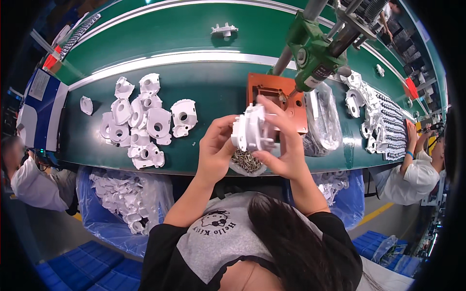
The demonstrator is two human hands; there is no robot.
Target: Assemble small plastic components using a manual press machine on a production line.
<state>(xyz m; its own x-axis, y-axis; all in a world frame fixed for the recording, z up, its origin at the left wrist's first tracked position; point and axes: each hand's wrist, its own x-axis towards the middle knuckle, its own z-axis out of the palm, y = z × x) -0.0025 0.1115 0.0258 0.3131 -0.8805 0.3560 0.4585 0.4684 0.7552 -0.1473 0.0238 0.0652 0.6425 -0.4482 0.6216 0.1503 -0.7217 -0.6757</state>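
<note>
Room lies between the white parts and orange fixture (green press blocks above).

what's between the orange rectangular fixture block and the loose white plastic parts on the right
A filled clear plastic bag lies between the orange block and white parts in the head view.

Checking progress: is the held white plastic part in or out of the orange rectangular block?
Out: left hand and right hand hold the part, the orange block showing its recess.
</note>
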